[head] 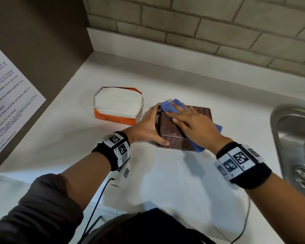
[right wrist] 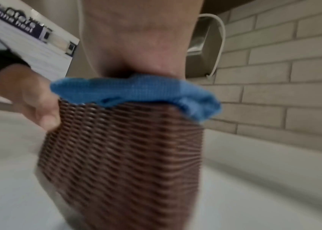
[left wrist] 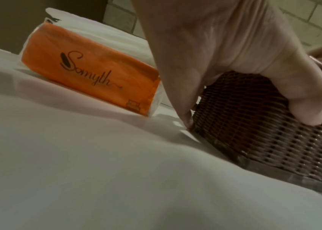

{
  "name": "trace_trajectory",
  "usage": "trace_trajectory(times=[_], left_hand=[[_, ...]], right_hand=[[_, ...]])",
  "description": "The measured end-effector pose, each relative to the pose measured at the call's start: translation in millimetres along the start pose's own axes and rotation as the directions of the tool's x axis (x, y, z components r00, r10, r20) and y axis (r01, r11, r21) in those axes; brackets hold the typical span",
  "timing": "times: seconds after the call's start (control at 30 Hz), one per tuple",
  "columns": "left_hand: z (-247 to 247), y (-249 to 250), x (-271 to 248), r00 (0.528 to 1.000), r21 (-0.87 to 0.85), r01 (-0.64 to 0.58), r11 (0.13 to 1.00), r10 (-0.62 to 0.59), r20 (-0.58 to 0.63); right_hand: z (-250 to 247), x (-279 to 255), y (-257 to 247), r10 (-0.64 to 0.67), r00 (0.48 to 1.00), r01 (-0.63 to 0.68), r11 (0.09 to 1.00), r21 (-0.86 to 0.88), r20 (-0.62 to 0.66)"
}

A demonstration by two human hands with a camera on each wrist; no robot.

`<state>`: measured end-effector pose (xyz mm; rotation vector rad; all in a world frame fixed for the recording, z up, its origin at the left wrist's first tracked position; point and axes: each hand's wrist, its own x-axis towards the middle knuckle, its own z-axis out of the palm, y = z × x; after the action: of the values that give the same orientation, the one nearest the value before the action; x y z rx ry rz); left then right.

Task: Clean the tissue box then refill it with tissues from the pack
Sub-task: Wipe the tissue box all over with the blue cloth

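A brown woven tissue box (head: 171, 131) stands on the white counter (head: 165, 176). My left hand (head: 155, 125) grips its left side, thumb on the near corner and fingers round the far corner. In the left wrist view the thumb (left wrist: 309, 109) lies against the box wall (left wrist: 264, 140). My right hand (head: 187, 122) lies flat on a blue cloth (head: 173, 105) and presses it onto the box top. The right wrist view shows the cloth (right wrist: 136, 90) bunched between palm and box (right wrist: 120, 155). An orange tissue pack (head: 118, 104), opened with white tissues showing, lies left of the box.
A steel sink (head: 294, 138) is set into the counter at the right. A brick wall runs along the back. A brown side panel with a printed notice (head: 7, 95) closes off the left. Cables hang from both wrists at the counter's front edge.
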<state>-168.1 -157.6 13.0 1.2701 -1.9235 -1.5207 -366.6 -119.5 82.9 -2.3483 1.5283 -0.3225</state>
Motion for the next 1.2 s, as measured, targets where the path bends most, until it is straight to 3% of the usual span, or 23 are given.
trace_trajectory(times=[0.13,0.3,0.4,0.53,0.7,0.77,0.87,0.97,1.13,1.2], left_hand=[[-0.9,0.2,0.1,1.0,-0.002,-0.006,1.0,0.006,-0.005],[-1.1,1.4,-1.3,1.0,-0.024,-0.009,1.0,0.008,-0.026],[-0.3,4.4,0.1,0.999,-0.01,-0.05,0.999,0.05,-0.009],[-0.9,0.7,-0.2,1.0,-0.005,0.005,1.0,-0.005,-0.009],[-1.2,0.5,-0.5,1.0,0.008,0.004,1.0,-0.004,-0.002],[-1.8,1.2,-1.2,0.999,-0.056,0.033,0.998,-0.033,0.007],[-6.4,-3.2,-3.3,0.998,-0.025,0.002,1.0,0.0,0.061],[-5.8,-6.1,-1.2,0.999,0.044,-0.047,0.998,0.046,0.026],[-0.3,-6.2,1.6,0.999,-0.034,-0.037,0.999,0.037,-0.014],[-0.3,-4.9,0.5,0.999,-0.054,-0.032,0.998,0.032,-0.01]], right_hand=[[6.5,7.6,-14.4,-0.027,0.999,0.028,0.999,-0.046,0.021],[0.4,-4.7,-9.9,0.062,0.997,-0.064,0.996,-0.064,-0.036],[8.9,-4.4,-31.0,-0.034,0.998,0.034,0.999,-0.002,-0.056],[8.8,-27.4,-11.5,-0.076,0.996,0.071,0.991,-0.114,-0.043],[-18.3,-53.4,17.2,-0.053,0.984,0.071,0.993,0.1,-0.169],[-16.9,-44.7,1.6,-0.139,0.966,0.168,0.978,0.12,-0.22],[15.2,-29.3,-23.4,-0.307,0.95,0.306,0.952,-0.036,-0.06],[21.7,-42.8,-8.9,-0.276,0.961,0.274,0.96,-0.058,-0.026],[-9.2,-94.3,28.2,-0.057,0.993,0.064,0.996,0.064,-0.104],[-6.5,-91.7,20.5,-0.067,0.99,0.075,0.995,0.062,-0.124]])
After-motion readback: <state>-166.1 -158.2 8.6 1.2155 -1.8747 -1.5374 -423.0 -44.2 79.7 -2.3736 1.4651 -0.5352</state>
